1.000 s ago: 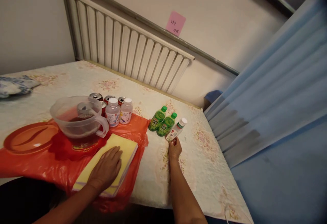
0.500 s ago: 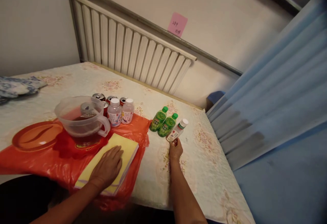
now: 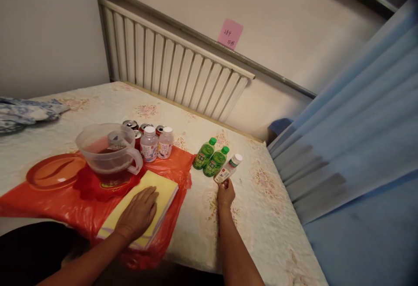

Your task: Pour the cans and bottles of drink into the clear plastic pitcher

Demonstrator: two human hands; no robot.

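Observation:
My left hand (image 3: 137, 212) lies flat on a folded yellow cloth (image 3: 163, 185), fingers stretched out. My right hand (image 3: 226, 193) has its fingers around the base of a clear bottle with a white cap (image 3: 227, 169), which stands on the flowered cover. Just left of that bottle are two green bottles (image 3: 204, 153) with green caps. Behind the cloth, a clear plastic jug (image 3: 107, 155) with dark liquid sits on a red scalloped dish (image 3: 85, 188). Two white-capped bottles (image 3: 149, 144) stand beside the jug's handle.
Several cans (image 3: 130, 125) stand behind the jug. An orange lid (image 3: 54, 171) and a red plastic sheet (image 3: 70, 205) lie at the left. Patterned fabric (image 3: 29, 112) is at the far left, a blue curtain (image 3: 339, 125) at the right.
The whole view has shifted slightly, with objects appearing a little further right. Both hands keep their places on the cloth and at the bottle.

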